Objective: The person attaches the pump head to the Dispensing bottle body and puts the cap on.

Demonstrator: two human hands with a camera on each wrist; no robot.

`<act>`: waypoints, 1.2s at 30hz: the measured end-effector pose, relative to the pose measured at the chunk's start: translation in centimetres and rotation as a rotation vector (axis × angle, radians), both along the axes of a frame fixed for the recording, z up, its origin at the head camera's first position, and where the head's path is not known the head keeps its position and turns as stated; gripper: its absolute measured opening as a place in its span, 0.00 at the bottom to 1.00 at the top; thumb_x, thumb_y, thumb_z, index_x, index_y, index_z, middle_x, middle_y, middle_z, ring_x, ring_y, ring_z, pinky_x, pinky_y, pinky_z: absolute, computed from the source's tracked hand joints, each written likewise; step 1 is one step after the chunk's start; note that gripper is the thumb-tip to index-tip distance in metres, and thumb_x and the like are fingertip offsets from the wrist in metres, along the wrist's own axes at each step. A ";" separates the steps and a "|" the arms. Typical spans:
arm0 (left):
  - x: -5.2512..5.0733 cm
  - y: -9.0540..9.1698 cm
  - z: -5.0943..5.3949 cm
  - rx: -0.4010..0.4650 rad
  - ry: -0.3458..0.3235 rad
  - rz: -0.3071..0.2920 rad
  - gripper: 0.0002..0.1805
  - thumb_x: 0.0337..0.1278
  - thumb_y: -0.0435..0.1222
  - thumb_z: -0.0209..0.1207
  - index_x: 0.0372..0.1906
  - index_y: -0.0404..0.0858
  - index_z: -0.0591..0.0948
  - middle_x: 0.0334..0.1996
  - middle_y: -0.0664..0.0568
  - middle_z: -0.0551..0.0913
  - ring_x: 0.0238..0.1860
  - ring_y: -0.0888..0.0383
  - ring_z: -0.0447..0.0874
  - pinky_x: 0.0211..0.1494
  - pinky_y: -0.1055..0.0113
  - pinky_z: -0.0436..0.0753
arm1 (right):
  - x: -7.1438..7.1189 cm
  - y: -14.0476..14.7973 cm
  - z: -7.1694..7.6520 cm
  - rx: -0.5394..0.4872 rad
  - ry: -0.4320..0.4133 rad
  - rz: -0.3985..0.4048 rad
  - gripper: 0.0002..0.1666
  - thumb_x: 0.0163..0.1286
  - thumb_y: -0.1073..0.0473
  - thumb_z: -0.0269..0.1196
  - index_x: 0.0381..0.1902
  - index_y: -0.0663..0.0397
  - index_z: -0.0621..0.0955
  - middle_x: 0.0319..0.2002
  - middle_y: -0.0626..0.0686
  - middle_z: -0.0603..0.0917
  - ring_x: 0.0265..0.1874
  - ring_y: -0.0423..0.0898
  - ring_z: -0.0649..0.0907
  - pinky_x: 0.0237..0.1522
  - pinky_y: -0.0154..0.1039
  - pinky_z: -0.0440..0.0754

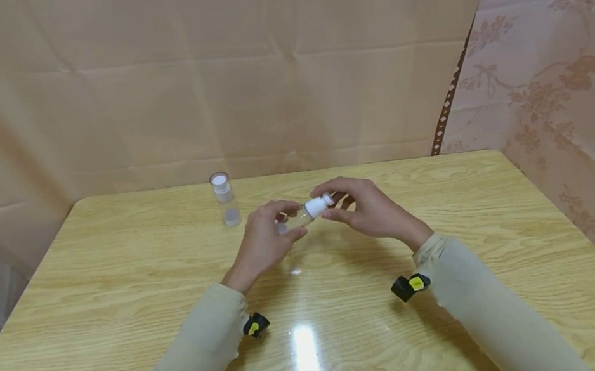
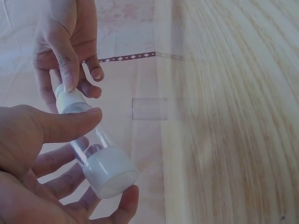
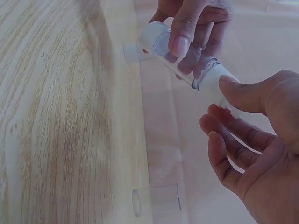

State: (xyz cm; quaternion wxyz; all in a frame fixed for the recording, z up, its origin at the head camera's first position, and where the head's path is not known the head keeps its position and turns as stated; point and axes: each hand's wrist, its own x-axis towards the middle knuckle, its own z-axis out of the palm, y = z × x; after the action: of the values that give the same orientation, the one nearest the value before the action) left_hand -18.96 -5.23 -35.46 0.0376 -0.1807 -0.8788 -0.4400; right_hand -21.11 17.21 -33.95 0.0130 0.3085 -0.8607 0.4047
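Note:
A small clear bottle [image 1: 298, 217] with a white pump top [image 1: 317, 206] is held tilted above the table, its top pointing right. My left hand [image 1: 266, 236] grips the clear body, thumb on one side and fingers on the other. In the left wrist view the white base [image 2: 110, 172] of the bottle faces the camera. My right hand [image 1: 370, 208] pinches the white pump top, with its thumb [image 3: 240, 95] against the side. A second clear bottle [image 1: 226, 199] with a white pump stands upright behind the left hand.
A clear cylindrical cap [image 2: 149, 109] stands near the far edge of the wood-grain table [image 1: 117, 289], seen in both wrist views. Beige cloth [image 1: 234, 73] hangs behind the table, and flowered cloth [image 1: 573, 61] hangs on the right.

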 end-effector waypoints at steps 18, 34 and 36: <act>0.2 0.3 -0.3 -0.048 0.114 0.056 0.21 0.50 0.29 0.75 0.52 0.34 0.86 0.47 0.44 0.87 0.49 0.44 0.82 0.54 0.51 0.81 | 0.0 -0.2 -0.3 0.014 -0.053 -0.031 0.12 0.74 0.60 0.65 0.52 0.55 0.83 0.38 0.50 0.82 0.37 0.48 0.79 0.44 0.50 0.81; 0.0 0.1 -0.4 -0.010 0.056 0.022 0.22 0.51 0.29 0.74 0.53 0.32 0.85 0.49 0.42 0.87 0.49 0.40 0.84 0.53 0.50 0.83 | 0.0 0.1 -0.1 0.018 -0.045 -0.015 0.22 0.72 0.57 0.67 0.61 0.55 0.80 0.48 0.51 0.85 0.43 0.47 0.83 0.47 0.46 0.83; 0.0 0.0 -0.4 -0.011 0.042 0.010 0.22 0.52 0.30 0.74 0.54 0.33 0.85 0.49 0.41 0.87 0.50 0.40 0.84 0.53 0.50 0.83 | 0.0 0.1 -0.1 0.007 -0.040 -0.002 0.22 0.71 0.58 0.68 0.61 0.55 0.80 0.50 0.51 0.85 0.43 0.47 0.83 0.47 0.45 0.83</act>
State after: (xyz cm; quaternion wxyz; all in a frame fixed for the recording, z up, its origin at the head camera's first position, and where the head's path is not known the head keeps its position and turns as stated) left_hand -19.00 -5.19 -35.83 0.0575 -0.1855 -0.8811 -0.4312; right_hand -21.12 17.30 -34.10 -0.0048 0.2996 -0.8625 0.4079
